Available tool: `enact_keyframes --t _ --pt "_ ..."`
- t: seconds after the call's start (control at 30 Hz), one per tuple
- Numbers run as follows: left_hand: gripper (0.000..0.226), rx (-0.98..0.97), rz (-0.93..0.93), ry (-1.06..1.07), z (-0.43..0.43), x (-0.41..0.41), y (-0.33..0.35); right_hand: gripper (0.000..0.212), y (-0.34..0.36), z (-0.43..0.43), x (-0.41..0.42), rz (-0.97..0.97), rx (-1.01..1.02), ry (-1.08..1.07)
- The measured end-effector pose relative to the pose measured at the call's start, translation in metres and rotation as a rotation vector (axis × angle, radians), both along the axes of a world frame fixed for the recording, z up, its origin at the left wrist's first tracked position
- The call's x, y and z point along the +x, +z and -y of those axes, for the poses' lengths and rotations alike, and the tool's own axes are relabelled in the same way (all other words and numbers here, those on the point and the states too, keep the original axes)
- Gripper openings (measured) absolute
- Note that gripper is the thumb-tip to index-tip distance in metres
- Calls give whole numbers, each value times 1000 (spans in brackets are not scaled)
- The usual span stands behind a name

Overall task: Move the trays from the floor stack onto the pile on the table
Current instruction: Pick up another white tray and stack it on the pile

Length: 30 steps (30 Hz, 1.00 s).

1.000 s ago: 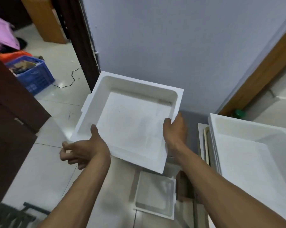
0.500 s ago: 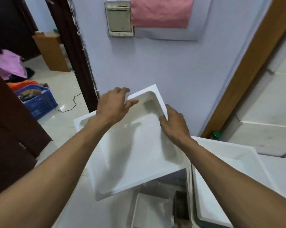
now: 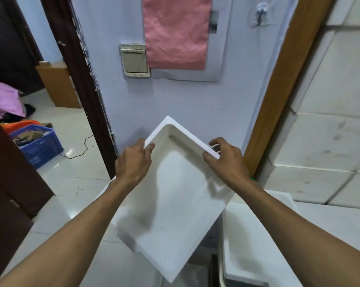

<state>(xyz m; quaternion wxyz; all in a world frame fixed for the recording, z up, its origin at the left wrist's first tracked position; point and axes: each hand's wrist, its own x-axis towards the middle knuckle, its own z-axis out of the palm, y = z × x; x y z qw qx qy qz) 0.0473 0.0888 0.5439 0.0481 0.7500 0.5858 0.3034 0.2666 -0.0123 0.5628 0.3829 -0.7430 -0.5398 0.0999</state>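
White foam tray (image 3: 175, 195), held in the air with its open side up, is turned so that one corner points away toward the pale blue wall (image 3: 181, 104) and the opposite corner points back at the person; half a second earlier it sat lower and flatter in the view, with its far corner less raised. Left hand (image 3: 133, 162) is closed on the tray's far-left rim, thumb inside the wall and fingers behind it, where before it lay spread over the top of that rim. Right hand (image 3: 226, 162) pinches the far-right rim, thumb on the inner face and fingers curled over the outer edge, a grip much like the earlier one but now farther up toward the far corner. To the right of the held tray and below it, the pile of trays (image 3: 255, 245) stands on the table (image 3: 344, 220), and the held tray's right corner overlaps the pile's left edge in the view; whether they touch cannot be told. Beyond the tray on the wall hang a pink sheet (image 3: 175, 32) and a cream switch plate (image 3: 134, 60). Far to the tray's left, on the tiled floor (image 3: 75, 172), sits a blue crate (image 3: 40, 146).
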Motion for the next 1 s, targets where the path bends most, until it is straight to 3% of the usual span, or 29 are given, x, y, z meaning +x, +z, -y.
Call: enact_keyframes --t 0.2,0.3,0.43,0.6,0.73,1.0 --pt "35 -63 182 134 10 7 20 72 9 4 6 63 125 -152" --pt "37 -77 297 210 10 6 28 84 16 10 8 -23 189 -247" --pt "41 -89 463 253 12 12 42 45 19 23 10 -131 44 -307" --pt "46 -138 502 216 21 34 51 49 16 38 21 -113 85 -335" --pt "50 -145 418 166 31 54 46 55 18 56 47 -124 128 -346" --pt "56 -266 415 37 58 116 35 47 13 108 108 -113 75 -401"
